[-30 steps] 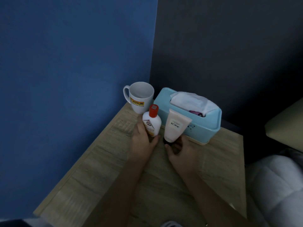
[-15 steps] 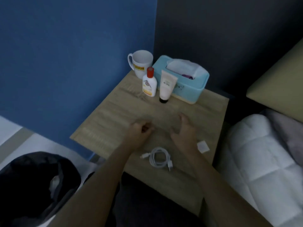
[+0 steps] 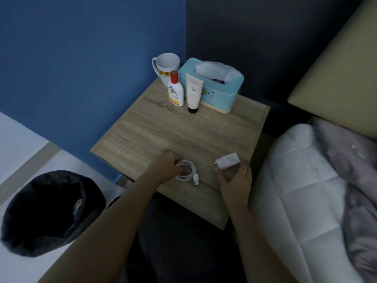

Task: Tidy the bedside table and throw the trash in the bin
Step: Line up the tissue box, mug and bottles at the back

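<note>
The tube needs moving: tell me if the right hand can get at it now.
Likely not yet: the right hand grips the charger plug, though only bare table lies between it and the upright tube.

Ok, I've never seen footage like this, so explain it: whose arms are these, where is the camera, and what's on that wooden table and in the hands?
No machine here: these are a person's two bare arms, filmed by one wide camera worn on their head, looking down. The left hand grips a coiled white cable lying on the bedside table; the right hand holds a white charger plug. At the table's back stand a white mug, a red-capped bottle, a tube on its cap and a blue tissue box. A bin with a black bag sits on the floor at left; a white duvet lies at right.
</note>
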